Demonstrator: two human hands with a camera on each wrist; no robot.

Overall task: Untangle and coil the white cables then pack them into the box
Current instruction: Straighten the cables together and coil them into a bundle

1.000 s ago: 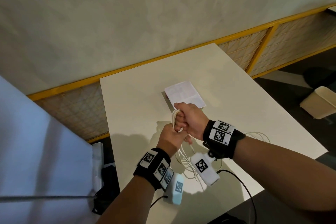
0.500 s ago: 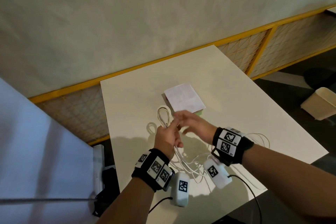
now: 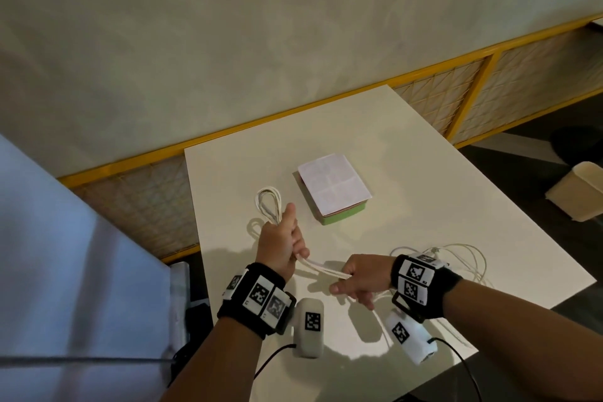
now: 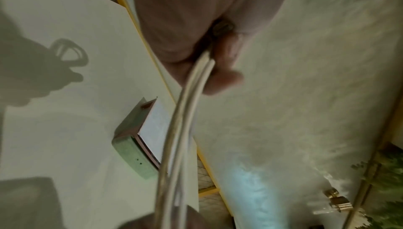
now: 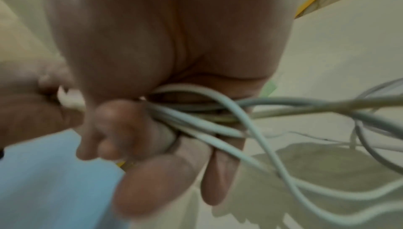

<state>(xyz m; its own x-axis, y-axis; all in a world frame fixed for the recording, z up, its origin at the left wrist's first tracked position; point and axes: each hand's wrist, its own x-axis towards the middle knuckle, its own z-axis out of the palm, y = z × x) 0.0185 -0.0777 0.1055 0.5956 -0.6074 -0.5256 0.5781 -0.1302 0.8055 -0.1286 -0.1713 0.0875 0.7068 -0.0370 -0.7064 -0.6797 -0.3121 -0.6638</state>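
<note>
Above the table's point(image 3: 408, 153) near edge, left hand point(image 3: 281, 246) gripping a cable point(image 3: 321, 271) bundle, loops above the fist, right hand point(image 3: 363, 279) clutching its strands, box point(image 3: 339, 220) mid-table

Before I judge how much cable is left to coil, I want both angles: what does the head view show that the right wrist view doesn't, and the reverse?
Only the head view shows the left hand gripping the coiled loops, the box lying closed, and loose cable on the table behind the right wrist.

Only the right wrist view shows several strands crossing inside the right hand.

Both show the right hand gripping white cable above the table.
</note>
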